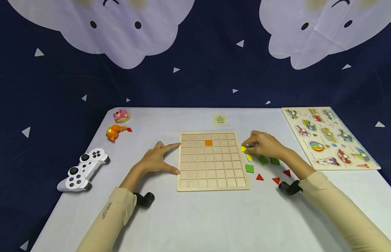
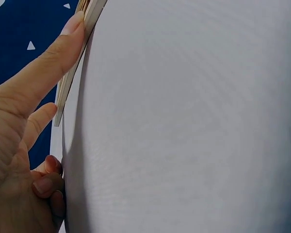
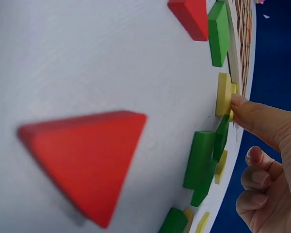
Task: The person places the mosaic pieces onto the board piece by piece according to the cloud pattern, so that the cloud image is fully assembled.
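A pale wooden grid board (image 1: 211,191) lies on the table between the hands, with one orange square (image 1: 208,142) in a cell of its second row. My left hand (image 1: 156,159) is at the board's left side, thumb and index finger stretched apart with their tips on its edge; the other fingers are curled in the left wrist view. Just off the right edge, my right hand (image 1: 266,144) pinches a small yellow piece (image 1: 243,148) between thumb and index finger. Another yellow piece (image 1: 249,157) lies close under that hand, which partly hides the pieces around it.
Green squares (image 1: 249,168) and red triangles (image 1: 260,177) lie right of the board. Behind it is a small pattern card (image 1: 220,120). A picture puzzle board (image 1: 329,140) lies far right. At left are a white game controller (image 1: 83,170), an orange figure (image 1: 115,132) and a pink figure (image 1: 121,115).
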`<state>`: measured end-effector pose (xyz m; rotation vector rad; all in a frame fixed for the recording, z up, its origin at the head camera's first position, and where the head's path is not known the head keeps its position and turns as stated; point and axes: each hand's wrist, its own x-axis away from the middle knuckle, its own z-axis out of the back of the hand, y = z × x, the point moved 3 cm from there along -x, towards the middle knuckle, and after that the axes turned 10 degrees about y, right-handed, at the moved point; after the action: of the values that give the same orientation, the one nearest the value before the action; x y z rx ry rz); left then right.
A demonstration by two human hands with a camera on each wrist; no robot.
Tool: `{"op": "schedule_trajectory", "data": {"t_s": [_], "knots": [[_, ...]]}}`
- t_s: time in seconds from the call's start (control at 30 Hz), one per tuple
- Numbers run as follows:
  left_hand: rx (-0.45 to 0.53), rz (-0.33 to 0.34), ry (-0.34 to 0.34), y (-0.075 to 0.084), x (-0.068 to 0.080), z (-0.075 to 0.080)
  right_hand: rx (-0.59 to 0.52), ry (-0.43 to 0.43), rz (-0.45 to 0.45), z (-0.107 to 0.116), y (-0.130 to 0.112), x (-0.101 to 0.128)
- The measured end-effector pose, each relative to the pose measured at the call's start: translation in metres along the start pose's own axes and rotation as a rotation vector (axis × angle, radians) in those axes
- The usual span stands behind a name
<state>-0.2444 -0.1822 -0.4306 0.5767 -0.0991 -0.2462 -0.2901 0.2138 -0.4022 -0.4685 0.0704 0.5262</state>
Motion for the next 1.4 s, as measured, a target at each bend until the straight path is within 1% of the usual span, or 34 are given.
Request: {"op": "schedule_trajectory", "data": {"t_s": [0.23, 0.4, 0.57, 0.67, 0.83, 1.03, 1.2, 1.4], "knots": [[-0.012, 0.007, 0.002, -0.001, -0.001, 0.001, 0.016, 0.000, 0.009, 0.000, 0.001, 0.001], [-0.009, -0.001, -0.002, 0.002, -0.002, 0.000, 0.020, 0.026, 0.039, 0.001, 0.002, 0.005], [-0.007, -0.002, 0.000, 0.002, -0.001, 0.001, 0.008, 0.058, 0.047, -0.001, 0.002, 0.007], [-0.007, -0.004, 0.003, 0.002, 0.000, 0.002, 0.012, 0.064, 0.029, -0.002, 0.003, 0.006], [-0.012, -0.005, -0.002, 0.004, -0.001, 0.002, 0.028, 0.074, -0.007, 0.003, 0.008, 0.005], [-0.017, 0.005, -0.006, 0.003, 0.000, 0.003, -0.049, 0.099, -0.054, 0.006, 0.012, 0.005], [-0.012, 0.007, -0.001, 0.002, 0.000, 0.004, -0.059, 0.105, -0.006, 0.003, 0.004, -0.002], [-0.023, 0.010, -0.017, 0.002, -0.001, 0.003, -0.059, 0.087, 0.067, -0.005, -0.019, -0.016]]}}
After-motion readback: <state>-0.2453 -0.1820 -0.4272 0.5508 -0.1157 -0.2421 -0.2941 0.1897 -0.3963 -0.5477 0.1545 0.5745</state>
